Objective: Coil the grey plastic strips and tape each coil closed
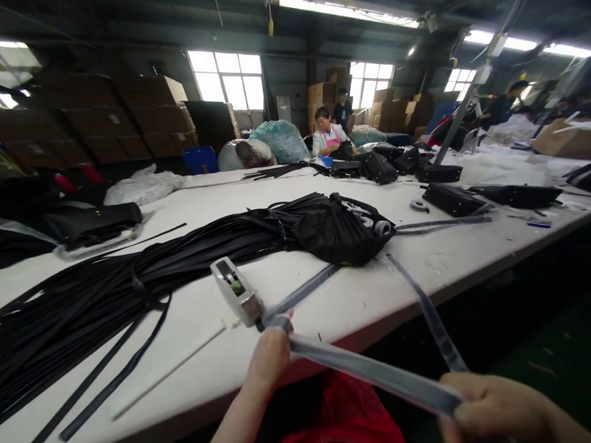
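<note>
A long grey-black strip stretches between my two hands in front of the table edge. My left hand pinches it at the edge, beside a grey-white tape dispenser. At the lower right my right hand is closed on the strip's other part. Further lengths of strip run over the tabletop and hang from the edge. A thick bundle of black straps lies across the table to the left. Against its end sits a black bag with rolls of tape in it.
A white stick lies near the front edge of the white table. Several black bags and a tape roll are farther right. A co-worker is across the table. Cardboard boxes are stacked behind.
</note>
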Available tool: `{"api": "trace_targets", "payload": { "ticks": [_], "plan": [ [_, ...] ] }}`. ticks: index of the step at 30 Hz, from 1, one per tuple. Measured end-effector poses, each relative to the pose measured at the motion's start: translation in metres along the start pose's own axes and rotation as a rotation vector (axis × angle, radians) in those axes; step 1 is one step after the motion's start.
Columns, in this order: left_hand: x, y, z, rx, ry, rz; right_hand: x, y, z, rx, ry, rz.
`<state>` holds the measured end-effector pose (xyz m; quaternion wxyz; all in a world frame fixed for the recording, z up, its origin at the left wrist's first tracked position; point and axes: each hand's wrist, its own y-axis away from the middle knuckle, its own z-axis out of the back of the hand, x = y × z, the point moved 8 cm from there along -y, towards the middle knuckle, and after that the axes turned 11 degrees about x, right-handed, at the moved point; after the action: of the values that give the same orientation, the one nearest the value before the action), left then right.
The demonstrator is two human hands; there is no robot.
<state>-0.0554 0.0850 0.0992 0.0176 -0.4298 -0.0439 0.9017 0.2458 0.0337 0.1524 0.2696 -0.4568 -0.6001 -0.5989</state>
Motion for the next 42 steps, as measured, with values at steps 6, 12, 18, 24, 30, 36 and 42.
{"api": "trace_targets", "payload": {
  "ticks": [6,12,18,24,30,36,42],
  "plan": [
    [-0.068,0.083,-0.079,0.585,-0.332,-0.327,-0.029,0.07,0.122,-0.685,-0.092,0.187],
    [-0.069,0.085,-0.087,0.915,0.586,0.147,-0.046,0.01,0.139,-0.823,0.604,-0.054],
    [-0.076,0.07,-0.096,0.878,1.507,0.352,-0.023,-0.118,0.008,-0.329,0.41,0.236],
    [-0.031,0.03,-0.033,0.029,1.177,0.144,-0.019,-0.15,-0.05,-0.063,-0.116,0.287],
    [-0.059,0.042,-0.036,0.155,0.148,-0.198,-0.013,-0.115,-0.008,-0.244,-0.142,0.295],
    [-0.061,0.053,-0.079,0.437,0.203,-0.039,0.0,-0.091,0.06,-0.615,0.348,0.175],
    [-0.062,0.068,-0.109,0.728,1.095,0.269,0.005,-0.115,0.021,-0.172,0.536,0.241]
  ]
}}
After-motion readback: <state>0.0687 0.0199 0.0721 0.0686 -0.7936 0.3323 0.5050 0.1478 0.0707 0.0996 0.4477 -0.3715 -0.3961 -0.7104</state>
